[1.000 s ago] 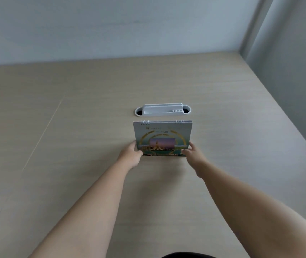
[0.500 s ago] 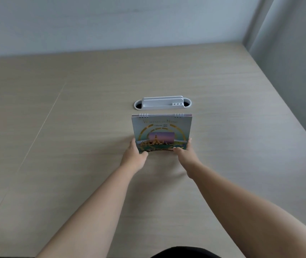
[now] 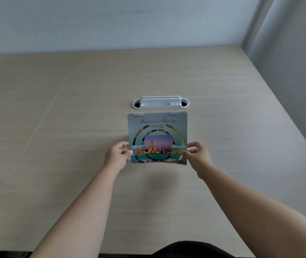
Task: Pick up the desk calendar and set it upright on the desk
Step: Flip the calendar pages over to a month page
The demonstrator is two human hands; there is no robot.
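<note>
A: Holding the desk calendar by its two side edges keeps the printed cover facing the operator and the spiral binding uppermost, which is the orientation needed for standing it. The left hand pinches the left edge low down, thumb on the cover and fingers behind. The right hand does the same on the right edge. Both hands are closed on the calendar; neither is free.

B: Is it resting on the desk?

A: It appears lifted. A soft shadow lies on the desk under and in front of its lower edge, and that edge bows slightly between the two grips. Whether the rear stand panel is folded out cannot be told; it is hidden behind the cover.

B: Why grip low rather than at the binding?

A: Judgement: a low grip puts the fingers near the base flaps, so they can be spread before set-down.

B: Clearance?

A: The white pen holder sits just beyond the top edge of the calendar in this view. The desk is bare to the left, to the right and toward the operator. The wall is well behind, and the desk's right edge meets a side wall well apart from the hands. Set-down in front of the holder has open room; avoid pushing the base back into it.
</note>
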